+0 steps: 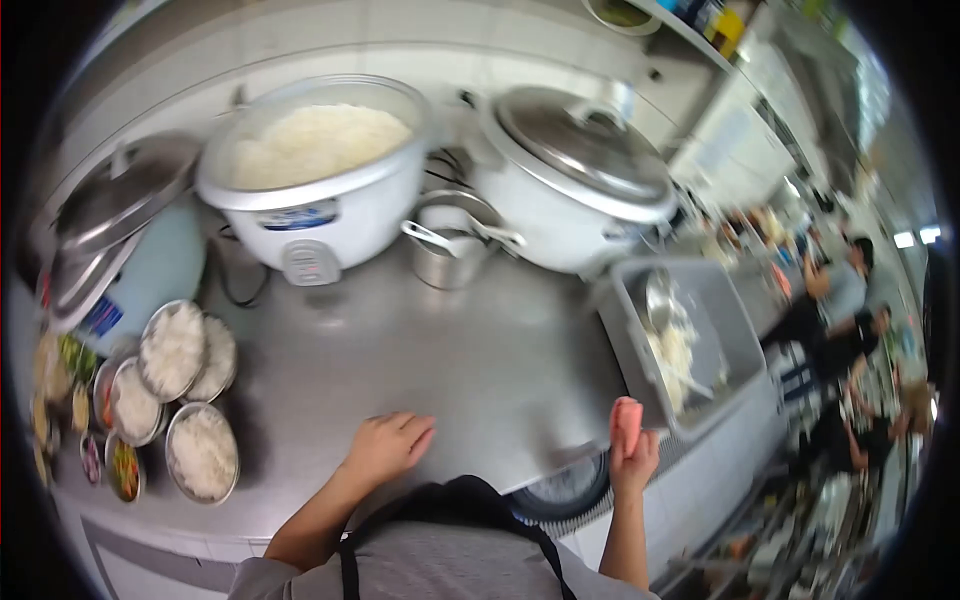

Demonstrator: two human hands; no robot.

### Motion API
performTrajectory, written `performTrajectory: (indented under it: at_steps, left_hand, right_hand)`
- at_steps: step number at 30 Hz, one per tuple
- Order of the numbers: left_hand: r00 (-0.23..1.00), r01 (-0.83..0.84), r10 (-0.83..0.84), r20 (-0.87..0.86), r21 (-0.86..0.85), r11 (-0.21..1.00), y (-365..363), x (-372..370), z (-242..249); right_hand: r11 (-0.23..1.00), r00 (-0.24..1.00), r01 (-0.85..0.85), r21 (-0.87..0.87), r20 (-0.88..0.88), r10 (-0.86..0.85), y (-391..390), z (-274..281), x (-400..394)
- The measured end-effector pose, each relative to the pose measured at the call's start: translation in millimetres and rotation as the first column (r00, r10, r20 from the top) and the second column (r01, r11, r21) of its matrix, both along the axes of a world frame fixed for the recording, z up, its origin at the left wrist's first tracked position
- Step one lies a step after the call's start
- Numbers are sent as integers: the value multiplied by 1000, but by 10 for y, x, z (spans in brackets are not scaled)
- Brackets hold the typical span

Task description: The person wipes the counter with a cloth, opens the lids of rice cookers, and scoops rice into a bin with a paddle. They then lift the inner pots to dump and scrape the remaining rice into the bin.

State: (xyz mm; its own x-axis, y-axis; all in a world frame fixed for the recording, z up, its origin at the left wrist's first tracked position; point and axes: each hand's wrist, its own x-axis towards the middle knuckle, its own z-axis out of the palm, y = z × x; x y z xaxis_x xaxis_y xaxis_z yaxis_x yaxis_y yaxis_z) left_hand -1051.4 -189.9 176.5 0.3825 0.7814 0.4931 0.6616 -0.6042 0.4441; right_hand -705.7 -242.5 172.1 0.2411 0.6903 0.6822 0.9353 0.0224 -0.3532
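Observation:
My left hand is over the front part of the steel counter, its fingers loosely bent and nothing showing in them. At the right, my right hand is closed around a small pink-red piece, perhaps a folded cloth or sponge; I cannot tell which. That hand is just in front of a grey plastic tub with rice remains and a metal ladle inside. To the left of my left hand stand several metal bowls of white rice, some stacked on others.
An uncovered rice cooker full of rice stands at the back, a lidded one to its right and another cooker at left. Between them a metal pot holds white-handled utensils. Small vegetable bowls sit front left. People work far right.

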Motion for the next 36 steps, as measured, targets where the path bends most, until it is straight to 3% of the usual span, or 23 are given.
performTrajectory:
  at_steps: [2,4,5,7,10,12,15,16,17,22,24,30,34,36]
  left_hand:
    - [995,-99,100,-7,41,994,3,-53,117]
    - [982,-187,185,34,53,981,-39,-150,134]
    - [972,-236,234,37,72,969,-69,-209,108]
    - [929,-371,371,-5,16,929,-202,-365,12]
    - [865,-496,492,-98,-20,868,-437,-496,-2]
    - [821,-569,566,-69,-23,822,-584,-492,-8]
    - [735,-678,675,-70,-45,734,-777,-502,-77]
    - [667,-745,740,-85,-62,664,-861,-504,-116]
    - [684,-729,723,-95,-65,681,-934,-506,-150]
    - [623,-781,778,-78,-115,614,-981,-463,-267]
    - [645,-764,759,-89,-108,636,-914,-437,-243]
    - [707,-707,704,-73,-55,705,-544,-461,33]
    - [785,-616,619,20,132,776,-101,-670,407]
    - [785,-591,619,-24,271,760,270,-807,648]
  right_hand:
    - [960,982,-33,-277,171,83,386,-90,-22]
    - [958,878,-207,-199,395,271,741,-82,-130]
    - [950,863,-255,-180,400,308,953,-46,-223]
    - [832,827,-549,-83,92,555,1334,43,-515]
    - [693,683,-720,-35,137,717,1891,217,-1085]
    - [640,629,-769,6,191,754,2184,416,-1527]
    - [673,643,-740,-6,288,710,2600,375,-1879]
    - [725,659,-674,-143,327,677,2716,284,-1896]
    - [760,664,-591,-271,372,649,2812,181,-1890]
    - [774,695,-536,-337,345,631,3047,-45,-1767]
    - [777,683,-540,-323,371,629,3072,-72,-1717]
    - [678,642,-640,-362,231,731,2868,-6,-1431]
    - [657,646,-681,-325,157,747,2550,39,-1205]
    - [657,650,-667,-352,156,744,2376,62,-1070]
